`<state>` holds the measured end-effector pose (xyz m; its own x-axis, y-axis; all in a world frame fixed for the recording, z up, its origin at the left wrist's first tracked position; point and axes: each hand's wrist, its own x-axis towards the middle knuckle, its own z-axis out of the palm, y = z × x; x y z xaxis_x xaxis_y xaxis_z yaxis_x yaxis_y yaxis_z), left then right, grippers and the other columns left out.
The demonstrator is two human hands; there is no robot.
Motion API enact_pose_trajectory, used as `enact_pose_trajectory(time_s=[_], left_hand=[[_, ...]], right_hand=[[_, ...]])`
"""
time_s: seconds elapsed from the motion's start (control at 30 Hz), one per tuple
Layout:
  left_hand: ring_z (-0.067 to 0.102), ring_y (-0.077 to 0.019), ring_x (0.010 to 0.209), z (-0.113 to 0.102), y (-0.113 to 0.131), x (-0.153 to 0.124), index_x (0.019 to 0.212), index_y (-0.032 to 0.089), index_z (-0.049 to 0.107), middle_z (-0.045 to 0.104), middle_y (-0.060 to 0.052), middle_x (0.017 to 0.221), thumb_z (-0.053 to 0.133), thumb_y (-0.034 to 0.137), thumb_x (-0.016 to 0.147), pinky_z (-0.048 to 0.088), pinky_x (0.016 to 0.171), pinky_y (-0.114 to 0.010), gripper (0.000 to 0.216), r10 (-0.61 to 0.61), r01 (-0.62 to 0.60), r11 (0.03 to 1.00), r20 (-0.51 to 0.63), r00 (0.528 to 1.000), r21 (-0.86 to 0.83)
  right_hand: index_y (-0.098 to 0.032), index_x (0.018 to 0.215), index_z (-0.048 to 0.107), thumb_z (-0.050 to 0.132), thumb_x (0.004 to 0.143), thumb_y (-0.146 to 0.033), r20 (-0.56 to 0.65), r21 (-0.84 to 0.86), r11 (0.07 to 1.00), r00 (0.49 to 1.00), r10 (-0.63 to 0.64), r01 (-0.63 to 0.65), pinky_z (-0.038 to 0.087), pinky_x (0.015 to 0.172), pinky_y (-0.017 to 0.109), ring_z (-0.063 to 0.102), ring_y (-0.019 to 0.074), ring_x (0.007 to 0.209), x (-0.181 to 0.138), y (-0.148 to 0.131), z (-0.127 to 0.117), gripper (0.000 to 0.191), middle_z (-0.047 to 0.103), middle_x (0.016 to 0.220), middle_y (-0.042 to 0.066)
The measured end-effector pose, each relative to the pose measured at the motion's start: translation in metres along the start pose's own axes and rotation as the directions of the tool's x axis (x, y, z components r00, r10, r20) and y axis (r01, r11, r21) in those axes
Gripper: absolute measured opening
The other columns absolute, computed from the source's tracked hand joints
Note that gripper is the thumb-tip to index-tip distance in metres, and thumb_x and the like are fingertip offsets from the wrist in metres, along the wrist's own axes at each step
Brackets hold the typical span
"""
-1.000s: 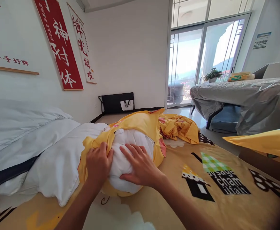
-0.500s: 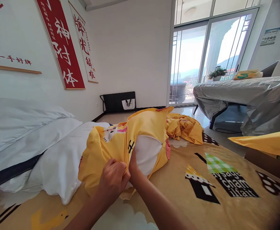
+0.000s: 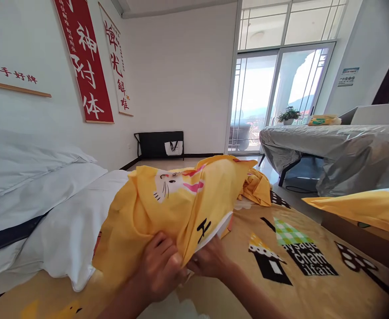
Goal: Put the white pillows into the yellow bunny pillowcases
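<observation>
Your yellow pillowcase [image 3: 181, 199] lies across the bed [image 3: 314, 283], its long axis running from you toward the balcony door [image 3: 274, 97], with the open mouth at your end. The cotton is thin and crumpled, printed with a white cartoon cat face, pink marks and small black shapes. Your left hand [image 3: 159, 270] is clenched on a bunch of the fabric at the mouth, and your right hand [image 3: 210, 261] pinches the hem just right of it, where a sliver of the white pillow [image 3: 214, 232] shows. Left of the pillowcase a bare white pillow [image 3: 71, 230] rests, plump and smooth. Right of the pillowcase the fleecy tan blanket [image 3: 300, 252] shows little houses and the letters "cham". Behind the pillowcase, red wall scrolls [image 3: 84, 62] carry white Chinese characters.
</observation>
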<state>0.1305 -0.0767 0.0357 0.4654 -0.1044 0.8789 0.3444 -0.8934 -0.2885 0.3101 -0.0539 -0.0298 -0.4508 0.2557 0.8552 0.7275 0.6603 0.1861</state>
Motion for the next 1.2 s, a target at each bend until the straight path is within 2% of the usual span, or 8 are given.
enact_pose_trajectory(time_s=[0.13,0.23,0.43,0.63,0.8,0.9,1.07,1.2], left_hand=[[0.03,-0.0132,0.049,-0.002,0.001,-0.025,0.078,0.02,0.043,0.035,0.006,0.05,0.045,0.002,0.077,0.025,0.052,-0.029,0.018,0.038,-0.037,0.999,-0.028,0.999,0.025],[0.032,-0.0137,0.046,-0.003,0.013,-0.035,0.073,0.022,0.042,0.037,0.006,0.047,0.045,0.004,0.078,0.029,0.052,-0.03,0.019,0.04,-0.041,0.993,0.008,0.999,0.109],[0.055,-0.018,0.064,-0.02,0.013,-0.076,0.083,0.017,0.055,0.06,-0.003,0.064,0.049,0.001,0.077,0.038,0.07,-0.036,0.019,-0.021,0.017,0.895,0.005,1.0,0.445],[0.056,-0.0224,0.066,-0.049,-0.046,-0.111,0.078,0.019,0.051,0.06,-0.004,0.068,0.052,0.015,0.079,0.037,0.065,-0.034,0.005,-0.412,0.262,0.61,0.017,0.911,0.748],[0.039,-0.0136,0.044,-0.065,-0.087,-0.059,0.059,0.022,0.036,0.038,0.005,0.047,0.048,0.021,0.077,0.027,0.049,-0.026,0.023,-0.498,0.524,0.572,-0.24,0.833,0.631],[0.033,-0.0111,0.042,-0.065,-0.09,-0.036,0.056,0.022,0.031,0.029,0.007,0.046,0.05,0.025,0.072,0.027,0.049,-0.024,0.025,-0.514,0.745,0.504,-0.54,0.666,0.438],[0.026,-0.0092,0.041,-0.046,-0.09,-0.036,0.054,0.022,0.026,0.025,0.008,0.044,0.045,0.026,0.071,0.025,0.047,-0.023,0.025,-0.677,0.728,0.597,-0.276,0.683,0.337],[0.026,-0.0088,0.043,-0.04,-0.1,-0.032,0.055,0.023,0.026,0.028,0.008,0.047,0.048,0.022,0.069,0.026,0.047,-0.022,0.025,-0.597,0.77,0.581,-0.504,0.624,0.265]], right_hand=[[-0.019,0.108,0.056,0.054,0.084,-0.023,-0.181,-0.216,0.96,0.974,0.139,-0.177,0.037,0.09,0.041,0.056,0.0235,0.1,-0.04,0.042,-0.026,0.025,0.063,0.1,0.009],[-0.014,0.119,0.046,0.05,0.083,-0.028,-0.304,-0.271,0.786,0.824,0.478,-0.556,0.041,0.085,0.045,0.051,0.03,0.104,-0.049,0.073,-0.022,0.04,0.056,0.11,0.016],[-0.013,0.114,0.05,0.041,0.082,-0.023,-0.308,-0.243,0.58,0.629,0.714,-0.778,0.045,0.078,0.039,0.056,0.0272,0.095,-0.059,0.112,-0.002,0.035,0.061,0.102,0.016],[-0.014,0.089,0.064,0.048,0.078,-0.018,0.094,-0.403,0.313,0.301,0.949,-0.86,0.041,0.065,0.032,0.063,0.0238,0.073,-0.038,0.134,-0.021,0.02,0.067,0.077,0.014],[-0.012,0.086,0.063,0.036,0.079,-0.019,-0.044,-0.314,0.344,0.376,0.926,-0.885,0.038,0.065,0.03,0.059,0.0218,0.076,0.031,0.15,-0.05,0.028,0.067,0.085,0.016],[-0.015,0.087,0.06,0.031,0.077,-0.024,-0.215,-0.071,0.39,0.396,0.893,-0.918,0.036,0.063,0.029,0.054,0.0201,0.072,0.039,0.139,-0.06,0.032,0.066,0.082,0.011],[-0.018,0.064,0.056,0.038,0.068,-0.033,-0.2,0.182,0.386,0.351,0.915,-0.904,0.034,0.054,0.027,0.048,0.0175,0.058,0.02,0.115,-0.085,0.024,0.059,0.06,0.004],[-0.018,0.073,0.055,0.04,0.073,-0.033,-0.482,0.264,0.495,0.331,0.811,-0.828,0.035,0.057,0.026,0.047,0.0157,0.062,0.019,0.1,-0.118,0.022,0.058,0.067,0.002]])
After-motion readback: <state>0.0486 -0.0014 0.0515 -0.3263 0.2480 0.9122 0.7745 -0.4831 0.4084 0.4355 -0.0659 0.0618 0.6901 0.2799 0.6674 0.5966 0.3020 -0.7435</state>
